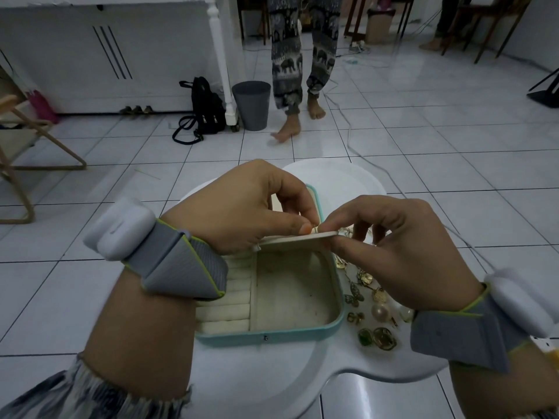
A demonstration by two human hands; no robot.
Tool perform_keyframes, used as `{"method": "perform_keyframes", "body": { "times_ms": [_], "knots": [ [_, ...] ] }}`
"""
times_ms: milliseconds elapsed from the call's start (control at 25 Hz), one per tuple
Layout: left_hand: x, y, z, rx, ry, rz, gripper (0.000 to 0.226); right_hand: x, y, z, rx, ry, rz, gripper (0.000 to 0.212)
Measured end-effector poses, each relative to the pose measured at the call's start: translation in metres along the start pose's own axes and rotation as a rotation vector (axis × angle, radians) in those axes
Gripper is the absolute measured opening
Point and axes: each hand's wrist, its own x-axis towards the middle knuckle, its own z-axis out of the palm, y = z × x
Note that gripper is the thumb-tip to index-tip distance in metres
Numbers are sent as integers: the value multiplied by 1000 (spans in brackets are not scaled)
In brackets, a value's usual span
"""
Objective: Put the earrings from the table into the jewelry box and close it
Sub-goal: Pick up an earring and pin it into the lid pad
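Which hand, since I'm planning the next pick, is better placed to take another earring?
Probably right: the right hand is above the loose earrings beside the jewelry box; the left hand sits across it.

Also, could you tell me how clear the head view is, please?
Head view: dim light; wide-angle bending curves the white floor tiles at the edges; the bystander's bare foot is motion-blurred; left hand, pinching a small gold earring, and right hand, gripping the cream flat panel, are sharp.
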Motion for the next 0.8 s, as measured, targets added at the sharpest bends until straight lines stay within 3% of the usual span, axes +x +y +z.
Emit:
{"method": "perform_keyframes", "body": {
  "times_ms": [800],
  "knots": [
    [0, -2, 2, 12, 5, 3, 5, 3, -2, 1, -10, -11, -6, 12]
  ]
}}
